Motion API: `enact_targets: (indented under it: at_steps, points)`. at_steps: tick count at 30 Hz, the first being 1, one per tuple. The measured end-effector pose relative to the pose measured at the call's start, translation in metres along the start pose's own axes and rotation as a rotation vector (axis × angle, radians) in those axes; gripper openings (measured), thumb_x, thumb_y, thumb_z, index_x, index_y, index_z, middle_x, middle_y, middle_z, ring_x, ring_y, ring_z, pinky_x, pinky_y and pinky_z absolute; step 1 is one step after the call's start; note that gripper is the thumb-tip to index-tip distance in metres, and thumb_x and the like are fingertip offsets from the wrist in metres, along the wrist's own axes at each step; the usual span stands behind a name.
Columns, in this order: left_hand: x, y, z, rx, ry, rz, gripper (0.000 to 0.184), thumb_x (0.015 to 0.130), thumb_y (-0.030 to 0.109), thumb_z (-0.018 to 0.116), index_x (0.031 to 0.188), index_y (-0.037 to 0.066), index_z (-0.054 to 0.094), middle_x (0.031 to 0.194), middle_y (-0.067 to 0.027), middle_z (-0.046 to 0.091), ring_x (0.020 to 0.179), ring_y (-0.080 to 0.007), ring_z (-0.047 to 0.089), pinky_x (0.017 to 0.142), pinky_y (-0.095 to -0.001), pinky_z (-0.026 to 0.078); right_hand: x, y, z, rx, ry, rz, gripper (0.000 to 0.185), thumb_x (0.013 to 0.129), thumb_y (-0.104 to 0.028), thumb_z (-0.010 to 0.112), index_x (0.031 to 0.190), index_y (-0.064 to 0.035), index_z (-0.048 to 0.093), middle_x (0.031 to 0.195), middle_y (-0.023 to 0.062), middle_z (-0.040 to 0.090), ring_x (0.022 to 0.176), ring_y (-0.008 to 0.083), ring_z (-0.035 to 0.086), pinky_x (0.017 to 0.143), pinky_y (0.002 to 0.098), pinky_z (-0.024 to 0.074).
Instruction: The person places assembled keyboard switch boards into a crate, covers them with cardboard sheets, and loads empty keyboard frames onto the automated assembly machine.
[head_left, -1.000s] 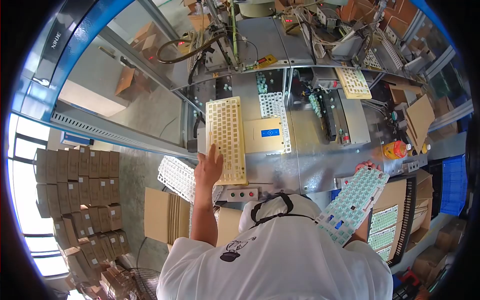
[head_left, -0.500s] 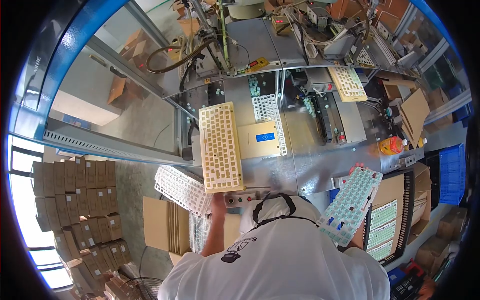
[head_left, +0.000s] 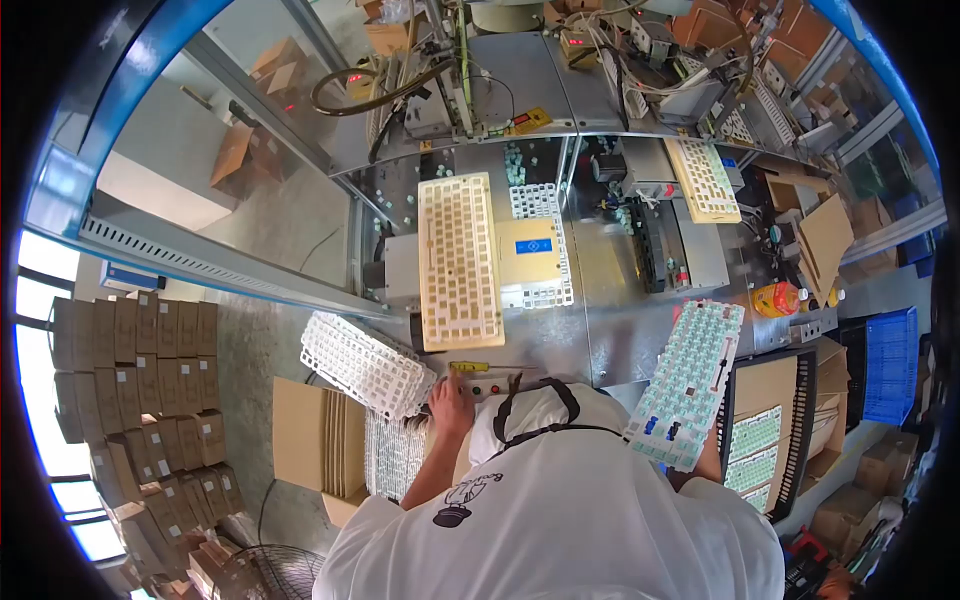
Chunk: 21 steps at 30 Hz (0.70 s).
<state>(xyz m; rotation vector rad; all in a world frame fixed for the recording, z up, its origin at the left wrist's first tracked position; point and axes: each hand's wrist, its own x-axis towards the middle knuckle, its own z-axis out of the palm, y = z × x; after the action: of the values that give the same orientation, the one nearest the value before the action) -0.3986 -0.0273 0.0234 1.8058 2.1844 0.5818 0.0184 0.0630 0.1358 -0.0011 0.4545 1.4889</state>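
Observation:
My left hand (head_left: 452, 406) is at the right end of a white keyboard plate (head_left: 365, 365), its fingers apart. Its raised finger is close to the yellow handle of a screwdriver (head_left: 468, 367); I cannot tell if they touch. A cream keyboard plate (head_left: 460, 265) lies on the bench beyond that hand. On the other side, my right hand (head_left: 711, 458) supports a white keyboard plate filled with mint-green switches (head_left: 690, 375), which hides most of the fingers. A few blue and dark pieces show near its lower end.
Another white plate (head_left: 540, 294) lies partly under a cream block with a blue label (head_left: 533, 246). A black tray (head_left: 798, 440) of switch-filled plates stands at right, cartons (head_left: 300, 430) at left. An orange-labelled bottle (head_left: 775, 299) stands on the bench (head_left: 625, 345). Loose switches lie around the machines.
My left hand has come away from the cream plate's near edge, and the plate sits slightly further right. The screwdriver handle is now uncovered. My right hand still holds the switch-filled plate.

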Motion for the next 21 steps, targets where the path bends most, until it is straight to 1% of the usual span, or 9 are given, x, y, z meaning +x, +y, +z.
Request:
enact_targets:
  at_steps: [1,3,5,9,12,14,17,19,21]
  points:
    - [0.003,0.000,0.009,-0.004,0.003,-0.003,0.045,0.078,0.014,0.054,0.122,0.008,0.048,0.103,-0.0113,0.060,0.107,-0.0310,0.050,0.090,-0.0481,0.036,0.001,0.008,0.004,-0.140,0.036,0.000,0.039,0.090,-0.036,0.048,0.117,-0.0083,0.049,0.125,0.0123,0.049,0.118,0.0245,0.046,0.094,0.0416,0.0418]
    - [0.009,-0.002,0.027,-0.289,-0.163,0.085,0.027,0.078,0.012,0.055,0.104,0.005,0.057,0.088,-0.0132,0.062,0.086,-0.0343,0.057,0.076,-0.0446,0.043,0.000,0.025,0.012,-0.416,0.113,-0.010,0.041,0.090,-0.036,0.049,0.119,-0.0072,0.048,0.123,0.0125,0.049,0.116,0.0242,0.046,0.094,0.0404,0.0425]
    - [0.012,0.012,0.029,-0.329,-0.097,0.213,0.016,0.078,0.010,0.057,0.093,0.005,0.060,0.077,-0.0141,0.061,0.072,-0.0360,0.056,0.065,-0.0446,0.045,-0.007,0.042,0.017,-0.553,0.170,-0.036,0.042,0.089,-0.036,0.049,0.120,-0.0066,0.047,0.122,0.0125,0.049,0.116,0.0240,0.047,0.093,0.0398,0.0429]
    - [0.009,0.019,0.042,-0.422,-0.201,0.252,0.016,0.079,0.008,0.057,0.095,0.007,0.061,0.077,-0.0144,0.062,0.074,-0.0354,0.057,0.065,-0.0445,0.046,-0.005,0.078,0.033,-0.248,-0.272,0.586,0.068,0.081,-0.048,0.060,0.127,-0.0009,0.041,0.115,0.0181,0.049,0.107,0.0308,0.049,0.091,0.0434,0.0452]
    - [0.006,0.015,0.047,-0.458,-0.270,0.180,0.015,0.082,0.011,0.057,0.096,0.007,0.061,0.082,-0.0147,0.064,0.078,-0.0332,0.061,0.068,-0.0409,0.050,-0.034,0.079,0.008,-0.309,-0.052,0.431,0.082,0.078,-0.059,0.057,0.134,-0.0039,0.035,0.127,0.0230,0.043,0.117,0.0383,0.043,0.092,0.0490,0.0436]
    - [0.000,0.016,0.039,-0.492,-0.325,0.121,0.015,0.082,0.012,0.057,0.096,0.007,0.061,0.083,-0.0147,0.064,0.077,-0.0321,0.062,0.066,-0.0393,0.050,-0.043,0.082,0.000,-0.570,0.123,0.146,0.092,0.074,-0.069,0.053,0.139,-0.0079,0.029,0.133,0.0266,0.037,0.120,0.0447,0.040,0.093,0.0537,0.0411]
    - [-0.012,0.007,0.037,-0.541,-0.362,0.073,0.016,0.084,0.013,0.058,0.098,0.008,0.061,0.084,-0.0144,0.064,0.072,-0.0258,0.064,0.062,-0.0337,0.051,-0.044,0.041,-0.015,-0.536,0.049,0.287,0.095,0.072,-0.073,0.049,0.139,-0.0080,0.030,0.131,0.0274,0.040,0.113,0.0456,0.046,0.090,0.0555,0.0427]
    - [-0.024,0.010,0.038,-0.516,-0.341,-0.105,0.018,0.085,0.013,0.057,0.101,0.007,0.061,0.086,-0.0130,0.065,0.073,-0.0188,0.064,0.065,-0.0303,0.050,-0.039,0.001,-0.005,-0.548,0.021,0.236,0.095,0.072,-0.072,0.050,0.139,-0.0076,0.030,0.129,0.0277,0.042,0.107,0.0460,0.051,0.087,0.0548,0.0453]
    - [-0.040,0.017,0.039,-0.374,-0.226,-0.028,0.020,0.086,0.014,0.056,0.104,0.006,0.061,0.089,-0.0119,0.066,0.075,-0.0119,0.061,0.069,-0.0277,0.048,-0.047,-0.074,0.000,-0.619,-0.095,0.086,0.091,0.074,-0.068,0.051,0.138,-0.0068,0.031,0.128,0.0274,0.042,0.106,0.0456,0.051,0.083,0.0545,0.0473]
